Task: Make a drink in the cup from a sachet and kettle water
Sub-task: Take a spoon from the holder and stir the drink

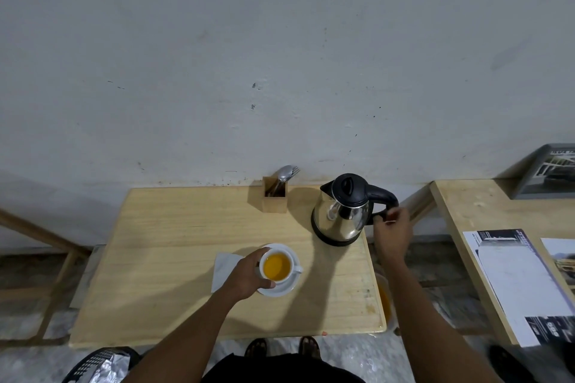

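Observation:
A white cup (278, 267) full of orange-yellow drink stands on a white saucer (281, 289) near the middle of the wooden table (174, 258). My left hand (249, 274) wraps the cup's left side. A steel kettle (340, 216) with a black lid and handle stands upright on its base at the table's back right corner. My right hand (392, 232) is at the lower end of the kettle's handle. Its fingers are blurred, loosely curled and touching the handle, not clamped round it. No sachet is in view.
A white napkin (223, 267) lies left of the saucer, partly under my left hand. A wooden holder (274, 199) with a spoon and fork stands by the wall. A second table (473, 227) with printed sheets is on the right. A black bin (102, 365) sits at the bottom left.

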